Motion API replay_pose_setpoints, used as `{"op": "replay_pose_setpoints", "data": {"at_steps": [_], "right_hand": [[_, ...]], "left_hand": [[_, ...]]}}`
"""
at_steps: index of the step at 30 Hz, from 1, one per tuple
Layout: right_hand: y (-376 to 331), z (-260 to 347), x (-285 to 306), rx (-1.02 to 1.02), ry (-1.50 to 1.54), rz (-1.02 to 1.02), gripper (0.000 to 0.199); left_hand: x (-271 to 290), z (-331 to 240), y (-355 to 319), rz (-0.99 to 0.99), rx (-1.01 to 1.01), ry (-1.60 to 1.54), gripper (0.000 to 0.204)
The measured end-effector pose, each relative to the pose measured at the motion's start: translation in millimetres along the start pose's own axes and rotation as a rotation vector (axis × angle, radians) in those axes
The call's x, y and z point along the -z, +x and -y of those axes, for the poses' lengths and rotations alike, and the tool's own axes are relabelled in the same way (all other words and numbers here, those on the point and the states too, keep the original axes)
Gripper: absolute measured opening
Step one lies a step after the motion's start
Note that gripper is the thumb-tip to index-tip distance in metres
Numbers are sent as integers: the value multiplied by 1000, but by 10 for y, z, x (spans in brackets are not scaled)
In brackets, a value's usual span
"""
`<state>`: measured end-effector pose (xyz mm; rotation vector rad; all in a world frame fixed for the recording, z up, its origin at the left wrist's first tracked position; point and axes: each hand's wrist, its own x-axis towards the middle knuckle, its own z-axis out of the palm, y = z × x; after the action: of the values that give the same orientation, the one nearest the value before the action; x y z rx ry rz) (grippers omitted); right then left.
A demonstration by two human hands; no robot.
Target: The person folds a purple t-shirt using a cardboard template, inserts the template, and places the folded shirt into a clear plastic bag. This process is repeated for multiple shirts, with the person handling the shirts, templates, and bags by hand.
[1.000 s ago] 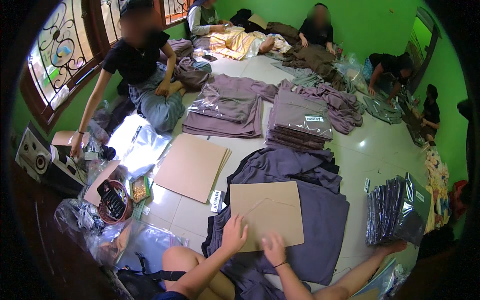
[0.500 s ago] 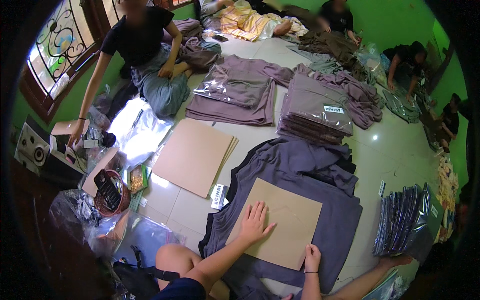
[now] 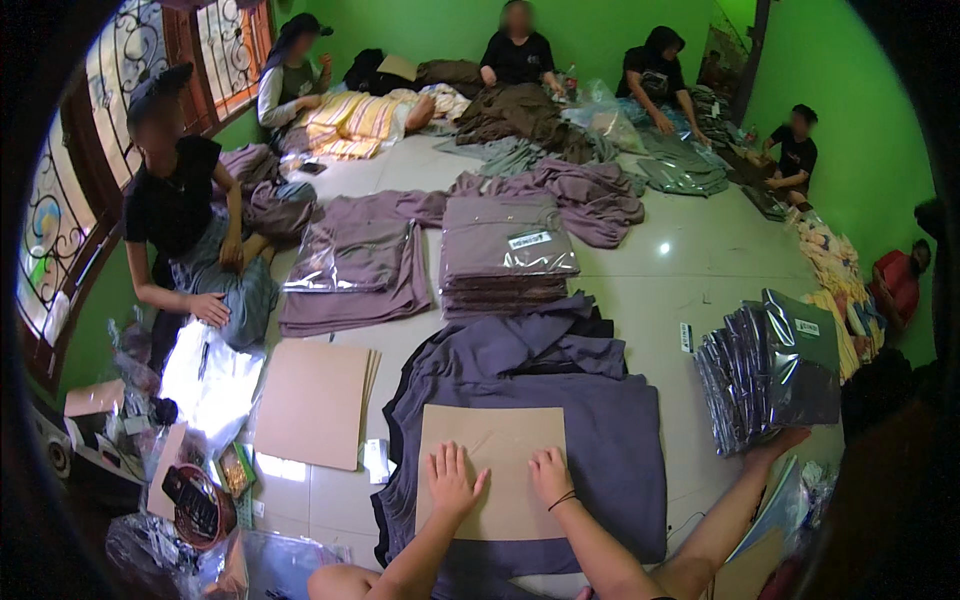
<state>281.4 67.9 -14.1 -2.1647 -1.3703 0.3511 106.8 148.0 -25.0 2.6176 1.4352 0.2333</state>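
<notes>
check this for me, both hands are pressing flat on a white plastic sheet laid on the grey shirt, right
Not quite. In the head view the left hand and right hand do press flat, but on a brown cardboard sheet, not white plastic. The cardboard does lie on the grey shirt.

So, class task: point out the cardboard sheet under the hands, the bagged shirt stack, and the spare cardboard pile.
cardboard sheet point(image 3: 505, 440), head view, bare upper middle
bagged shirt stack point(image 3: 500, 245), head view, top bag
spare cardboard pile point(image 3: 312, 402), head view, top sheet's centre
</notes>
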Motion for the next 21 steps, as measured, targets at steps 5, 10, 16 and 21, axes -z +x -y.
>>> {"op": "replay_pose_setpoints", "data": {"at_steps": [5, 10, 16, 21], "right_hand": [[-76, -137, 160, 13, 78, -25, 12], [-897, -787, 1089, 64, 52, -226, 6], [-2001, -2008, 2300, -961, -81, -447, 14], [-2015, -1752, 2351, -911, 76, -600, 17]], "left_hand": [[-52, 12, 21, -65, -12, 29, 70], [130, -8, 57, -27, -32, 22, 79], [448, -28, 108, 248, -121, 144, 100], [397, -72, 54, 250, -135, 179, 111]]}}
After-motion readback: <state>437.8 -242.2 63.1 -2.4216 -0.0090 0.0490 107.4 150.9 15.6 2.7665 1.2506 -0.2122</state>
